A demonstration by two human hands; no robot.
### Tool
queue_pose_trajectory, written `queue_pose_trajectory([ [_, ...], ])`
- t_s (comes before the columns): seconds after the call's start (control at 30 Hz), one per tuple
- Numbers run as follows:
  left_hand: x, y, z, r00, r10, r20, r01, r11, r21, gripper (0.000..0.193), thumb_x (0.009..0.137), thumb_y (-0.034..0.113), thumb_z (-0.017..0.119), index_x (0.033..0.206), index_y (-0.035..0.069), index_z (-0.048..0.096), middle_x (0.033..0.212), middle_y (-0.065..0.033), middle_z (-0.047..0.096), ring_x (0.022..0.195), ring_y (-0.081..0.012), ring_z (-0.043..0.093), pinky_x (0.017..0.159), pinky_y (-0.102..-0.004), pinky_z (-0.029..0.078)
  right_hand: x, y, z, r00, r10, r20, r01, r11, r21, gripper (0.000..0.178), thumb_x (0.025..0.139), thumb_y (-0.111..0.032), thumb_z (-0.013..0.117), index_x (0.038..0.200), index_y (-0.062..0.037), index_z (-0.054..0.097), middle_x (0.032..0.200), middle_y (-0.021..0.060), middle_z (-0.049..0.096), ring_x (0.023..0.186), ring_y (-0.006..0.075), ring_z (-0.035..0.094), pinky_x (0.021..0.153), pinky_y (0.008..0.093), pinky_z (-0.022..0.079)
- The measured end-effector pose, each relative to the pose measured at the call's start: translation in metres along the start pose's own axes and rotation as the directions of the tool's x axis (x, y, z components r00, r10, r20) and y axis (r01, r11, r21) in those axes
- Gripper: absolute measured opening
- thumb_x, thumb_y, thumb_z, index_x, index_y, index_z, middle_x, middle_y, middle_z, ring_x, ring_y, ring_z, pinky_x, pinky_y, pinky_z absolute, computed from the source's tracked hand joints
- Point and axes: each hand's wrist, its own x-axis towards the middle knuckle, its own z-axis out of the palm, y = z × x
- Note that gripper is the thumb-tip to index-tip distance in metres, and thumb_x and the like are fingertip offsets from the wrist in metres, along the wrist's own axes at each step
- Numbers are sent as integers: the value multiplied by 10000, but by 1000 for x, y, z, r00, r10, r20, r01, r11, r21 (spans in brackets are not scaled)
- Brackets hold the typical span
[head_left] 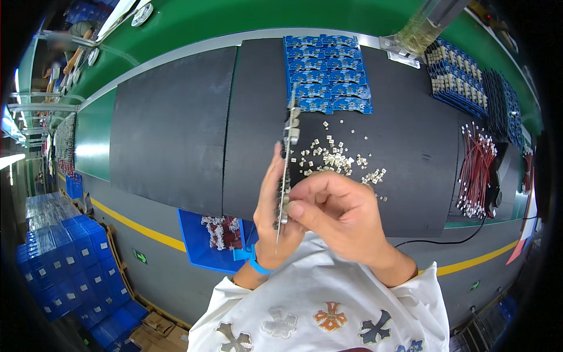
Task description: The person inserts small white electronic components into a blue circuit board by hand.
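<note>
Pale connectors [295, 134] face right on the edge-on board [286, 166], long axis pointing forward.

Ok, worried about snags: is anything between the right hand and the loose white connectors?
Nothing visible: the connectors lie on the mat, mostly beyond the right hand; the board in the left hand is left of them.

Bright, even light covers the leftmost dark mat [170, 135], whose edges bow with the fisheye distortion. Left of the mat, white glare streaks the green table [94, 150]; farther left, a light strip [12, 159] glows. Far outside the mat, details soften and blackness closes the corners.
</note>
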Motion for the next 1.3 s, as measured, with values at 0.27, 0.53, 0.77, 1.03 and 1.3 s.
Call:
queue_pose_trajectory([
  [0.27,11,10,-8,912,407,41,-405,885,231,590,816,134,608,1304,-19,316,1362,-266,294,1236,-349,361,894,-352,402,-5,-8,5,991,98,94,-85,987,-139,71,855,20,536,918,50,521,844,57,574,772,87,575,672,218,491],
  [0.53,8,-5,-8,918,390,-77,-393,918,-43,503,846,173,588,1236,-57,369,1274,-251,390,1141,-302,448,867,-349,449,-13,-8,9,975,144,168,-120,982,-146,70,883,-12,501,937,27,479,798,56,563,744,84,560,679,232,488],
  [0.77,19,12,15,921,173,-349,-232,963,-135,432,872,90,538,1217,-88,347,1178,-225,472,1044,-273,512,891,-366,441,-12,-19,3,946,244,215,-233,969,-77,121,917,-74,459,969,28,419,751,89,562,707,100,553,628,246,448],
  [1.03,24,12,8,846,194,-497,-326,925,-193,398,874,58,514,1232,-12,353,1169,-212,474,1027,-317,528,854,-458,474,7,33,-50,982,44,-181,-115,907,-405,171,879,-114,544,900,55,554,669,54,603,558,87,530,506,238,438],
  [1.3,7,8,11,889,212,-406,-281,953,-116,404,745,-80,637,1117,-56,481,1068,-162,572,964,-213,572,841,-316,448,19,46,-52,958,-23,-286,-78,938,-338,164,831,-113,600,826,51,606,636,45,592,490,41,459,430,216,360],
])
